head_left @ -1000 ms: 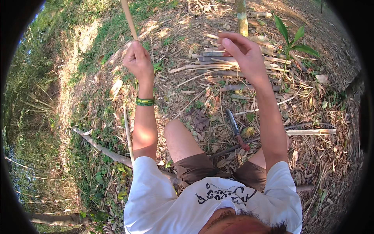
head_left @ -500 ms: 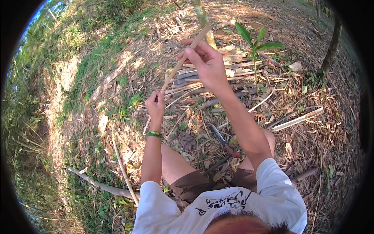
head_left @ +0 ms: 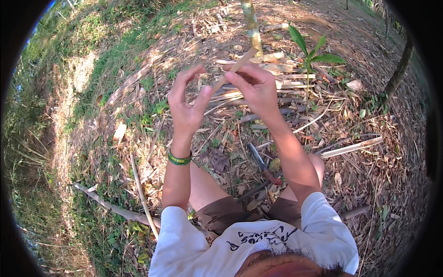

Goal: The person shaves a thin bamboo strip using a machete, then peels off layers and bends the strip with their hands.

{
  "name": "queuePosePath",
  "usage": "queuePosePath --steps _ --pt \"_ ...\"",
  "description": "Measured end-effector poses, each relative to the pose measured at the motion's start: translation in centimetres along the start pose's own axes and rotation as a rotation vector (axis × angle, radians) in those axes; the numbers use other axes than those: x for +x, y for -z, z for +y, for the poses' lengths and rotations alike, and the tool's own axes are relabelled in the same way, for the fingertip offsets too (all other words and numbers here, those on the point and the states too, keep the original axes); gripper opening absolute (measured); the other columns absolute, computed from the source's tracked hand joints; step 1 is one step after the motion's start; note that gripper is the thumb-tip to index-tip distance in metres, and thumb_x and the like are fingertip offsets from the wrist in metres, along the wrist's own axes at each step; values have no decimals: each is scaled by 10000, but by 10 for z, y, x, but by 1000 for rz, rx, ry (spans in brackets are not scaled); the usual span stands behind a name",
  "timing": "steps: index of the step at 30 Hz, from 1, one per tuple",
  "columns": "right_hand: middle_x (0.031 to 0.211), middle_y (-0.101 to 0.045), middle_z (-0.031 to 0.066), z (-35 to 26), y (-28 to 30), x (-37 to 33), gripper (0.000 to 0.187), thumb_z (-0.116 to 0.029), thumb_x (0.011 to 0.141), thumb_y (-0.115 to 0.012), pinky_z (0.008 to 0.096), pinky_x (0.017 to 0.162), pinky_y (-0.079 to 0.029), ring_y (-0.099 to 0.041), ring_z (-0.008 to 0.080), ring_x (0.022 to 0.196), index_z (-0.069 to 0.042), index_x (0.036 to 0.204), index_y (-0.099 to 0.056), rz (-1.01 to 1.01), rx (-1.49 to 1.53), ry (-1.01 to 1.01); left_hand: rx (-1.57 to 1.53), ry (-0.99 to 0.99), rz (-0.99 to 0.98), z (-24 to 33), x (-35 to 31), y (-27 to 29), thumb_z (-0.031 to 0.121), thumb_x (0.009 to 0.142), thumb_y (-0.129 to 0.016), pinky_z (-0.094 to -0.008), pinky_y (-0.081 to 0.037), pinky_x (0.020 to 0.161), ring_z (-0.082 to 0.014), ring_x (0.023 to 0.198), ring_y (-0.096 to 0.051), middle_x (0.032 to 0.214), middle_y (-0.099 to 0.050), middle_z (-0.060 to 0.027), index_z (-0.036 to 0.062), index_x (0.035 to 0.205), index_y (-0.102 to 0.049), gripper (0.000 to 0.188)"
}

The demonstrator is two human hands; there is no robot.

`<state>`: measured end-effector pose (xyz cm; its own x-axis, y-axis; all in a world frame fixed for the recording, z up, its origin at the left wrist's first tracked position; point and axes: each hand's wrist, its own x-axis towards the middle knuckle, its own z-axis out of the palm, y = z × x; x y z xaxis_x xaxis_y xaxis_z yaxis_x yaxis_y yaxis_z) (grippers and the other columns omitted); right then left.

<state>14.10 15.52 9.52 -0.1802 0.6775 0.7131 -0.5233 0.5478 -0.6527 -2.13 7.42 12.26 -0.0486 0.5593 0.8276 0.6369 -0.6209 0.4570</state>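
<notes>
In front of me a flat, pale bamboo strip [head_left: 243, 60] is held up at a slant, its far end pointing up and right. My right hand [head_left: 259, 93] pinches it near the middle between thumb and fingers. Beside its lower end is my left hand [head_left: 186, 105], fingers curved and spread apart from the thumb. The left thumb tip is close to the strip; whether it touches I cannot tell. A large knife [head_left: 257, 157] with a brown handle lies on the ground between my legs.
Split bamboo pieces [head_left: 281, 69] are piled ahead beside a leafy seedling [head_left: 308, 57] and a slim trunk [head_left: 251, 27]. A split length [head_left: 353, 147] lies to the right. On the left are a thin pole [head_left: 142, 194] and a branch [head_left: 113, 207]. Dry leaves cover the ground.
My left hand has let go of the strip's lower end, opened, and moved up beside it. My right hand has shifted slightly lower and right, still pinching the strip.
</notes>
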Motion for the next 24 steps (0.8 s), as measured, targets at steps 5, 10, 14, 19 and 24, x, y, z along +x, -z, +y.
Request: queuePosePath --steps 5,10,14,19,24 --pt "896 -706 42 -12 -14 -5 192 -23 878 -739 217 753 -548 -672 88 830 18 1059 -691 -47 185 -67 -105 -36 -83 38 31 -6 182 878 -706 -352 -489 924 -222 1012 -655 1061 -702 -122 20 1180 -665 346" --pt "912 -716 63 -12 -17 -8 214 -21 877 -744 214 767 -548 -675 87 841 18 1069 -657 -107 257 -60 -177 68 -202 42 39 -10 150 935 -665 -292 -518 828 -147 889 -671 928 -708 -81 4 1082 -681 208" --pt "960 -729 65 -8 -23 -10 256 -132 907 -741 247 770 -542 -680 108 851 -1 1119 -681 -63 223 -111 -267 117 -39 49 50 -7 230 997 -606 -229 -494 663 -92 785 -657 860 -697 -65 0 891 -614 254" --pt "936 -730 76 97 23 -77 358 -343 943 -681 278 753 -517 -672 122 857 -6 1063 -715 -143 -306 -552 -383 114 255 46 77 43 203 1059 -524 -173 -325 412 -43 486 -422 645 -495 18 92 985 -515 133" --pt "1254 -648 191 219 106 -290 451 -368 869 -663 467 964 -515 -614 351 1202 -51 1189 -685 -641 -1228 -1396 -290 -140 504 64 102 85 249 1037 -560 -169 -234 413 -38 485 -343 612 -456 50 88 930 -617 201"
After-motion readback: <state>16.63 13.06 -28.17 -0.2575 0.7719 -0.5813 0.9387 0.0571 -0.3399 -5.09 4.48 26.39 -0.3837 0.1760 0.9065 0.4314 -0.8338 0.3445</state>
